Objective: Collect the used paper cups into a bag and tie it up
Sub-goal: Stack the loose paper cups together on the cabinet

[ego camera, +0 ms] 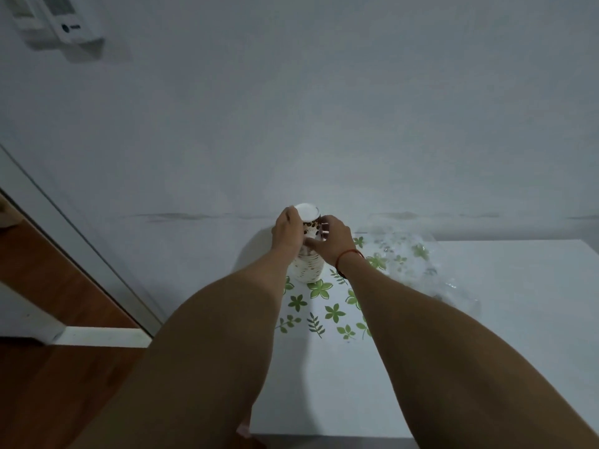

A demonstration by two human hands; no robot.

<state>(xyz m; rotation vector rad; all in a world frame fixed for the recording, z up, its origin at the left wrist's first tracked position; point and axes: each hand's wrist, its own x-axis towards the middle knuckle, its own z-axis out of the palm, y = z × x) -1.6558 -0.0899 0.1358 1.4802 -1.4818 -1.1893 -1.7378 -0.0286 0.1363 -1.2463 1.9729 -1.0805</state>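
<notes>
A stack of upside-down paper cups [308,268], white with a brown speckled print, stands at the far left of the white table [486,335] against the wall. My left hand [287,233] grips the stack's upper part from the left. My right hand [334,241] holds it from the right, thumb and fingers curled round the cups. A clear plastic bag [408,264] lies crumpled on the table just right of my right hand, apart from the cups.
A mat with green leaf prints [324,303] lies under the cups and the bag. The wall rises right behind the table. To the left are a door frame [81,254] and wooden floor [48,384]. A white wall unit [61,17] hangs at top left.
</notes>
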